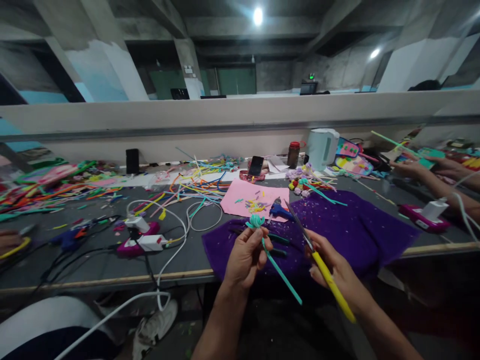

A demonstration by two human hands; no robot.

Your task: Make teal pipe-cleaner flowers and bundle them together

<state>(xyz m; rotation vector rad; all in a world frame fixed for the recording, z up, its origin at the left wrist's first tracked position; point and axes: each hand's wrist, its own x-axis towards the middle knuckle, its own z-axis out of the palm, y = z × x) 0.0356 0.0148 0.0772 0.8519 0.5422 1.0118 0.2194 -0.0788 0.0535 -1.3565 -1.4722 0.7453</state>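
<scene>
My left hand (247, 252) is closed on a teal pipe-cleaner flower (255, 222), pinched just under its looped head, while the teal stem (285, 281) slants down to the right. In my right hand (330, 262) is a pair of scissors with yellow handles (335, 288); the metal blades (299, 223) point up and left, apart from the flower. Both hands are over the front edge of a purple cloth (348, 225). Beyond the flower lie a blue glue gun (280, 210) and a pink sheet (234, 196) with small coloured clippings.
Loose pipe cleaners (202, 187) lie behind and left. Power strips (140, 240) with white cables stand at left, another glue gun (69, 239) beyond. A kettle (321, 150) and red-lidded bottle (293, 155) are at the back. Other people's hands (412, 167) show at right and far left.
</scene>
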